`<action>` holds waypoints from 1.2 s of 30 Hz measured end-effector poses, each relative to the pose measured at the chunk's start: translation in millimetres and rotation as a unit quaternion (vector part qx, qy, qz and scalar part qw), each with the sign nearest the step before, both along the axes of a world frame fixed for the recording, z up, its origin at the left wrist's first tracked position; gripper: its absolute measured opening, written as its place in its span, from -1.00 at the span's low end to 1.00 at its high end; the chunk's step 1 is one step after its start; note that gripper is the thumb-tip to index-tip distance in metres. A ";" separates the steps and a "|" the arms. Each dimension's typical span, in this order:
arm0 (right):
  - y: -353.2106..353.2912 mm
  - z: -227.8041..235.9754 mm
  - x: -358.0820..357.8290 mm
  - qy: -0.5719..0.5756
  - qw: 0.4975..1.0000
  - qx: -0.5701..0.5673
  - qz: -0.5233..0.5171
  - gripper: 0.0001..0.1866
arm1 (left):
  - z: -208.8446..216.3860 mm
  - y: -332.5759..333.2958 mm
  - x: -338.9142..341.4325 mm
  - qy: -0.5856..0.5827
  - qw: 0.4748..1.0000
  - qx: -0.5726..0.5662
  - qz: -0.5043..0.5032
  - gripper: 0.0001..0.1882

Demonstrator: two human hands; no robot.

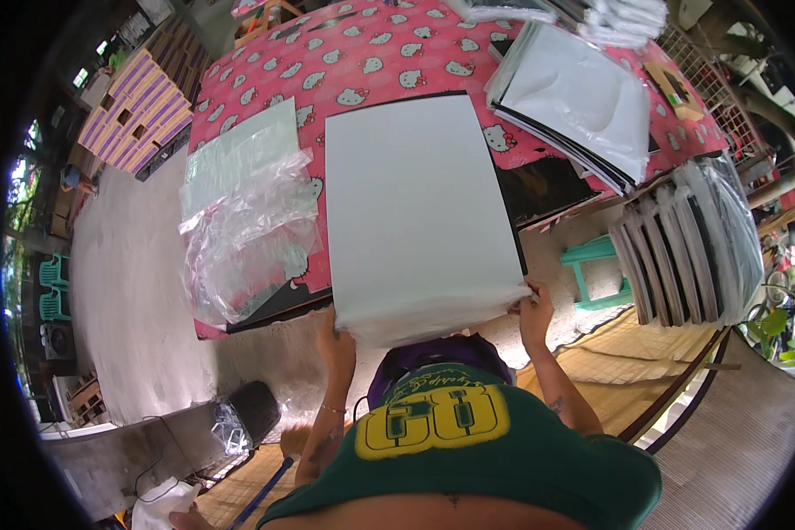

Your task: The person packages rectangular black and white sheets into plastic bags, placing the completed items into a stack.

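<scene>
A large white board [420, 194] with a dark edge along its right and far sides lies on the pink table in front of me. Its near end, over the table's front edge, is covered by a hazy clear plastic sleeve [415, 322]. My left hand [335, 343] is closed at the sleeve's near left corner; its fingertips are partly hidden. My right hand [535, 315] pinches the sleeve at the near right corner. Left of the board lies a pile of loose clear plastic sleeves [252, 221], wrinkled and overlapping.
A pink patterned cloth [415, 53] covers the table. Plastic-wrapped white and black boards [574, 97] are stacked at the right. More wrapped boards [680, 247] stand upright over a green stool [592, 265]. Boxes [141, 102] are piled at the far left.
</scene>
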State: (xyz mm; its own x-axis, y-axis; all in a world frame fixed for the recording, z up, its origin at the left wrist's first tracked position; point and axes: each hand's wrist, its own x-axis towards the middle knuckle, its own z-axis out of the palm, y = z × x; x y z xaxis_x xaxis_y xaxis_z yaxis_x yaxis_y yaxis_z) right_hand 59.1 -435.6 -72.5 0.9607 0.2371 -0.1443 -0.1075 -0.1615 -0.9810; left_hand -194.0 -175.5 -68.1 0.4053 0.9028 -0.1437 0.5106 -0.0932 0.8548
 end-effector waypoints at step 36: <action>214.7 79.8 260.3 0.325 0.835 0.435 0.088 -0.87 | 68.9 244.3 182.5 -0.653 0.646 -0.394 -0.032 -0.86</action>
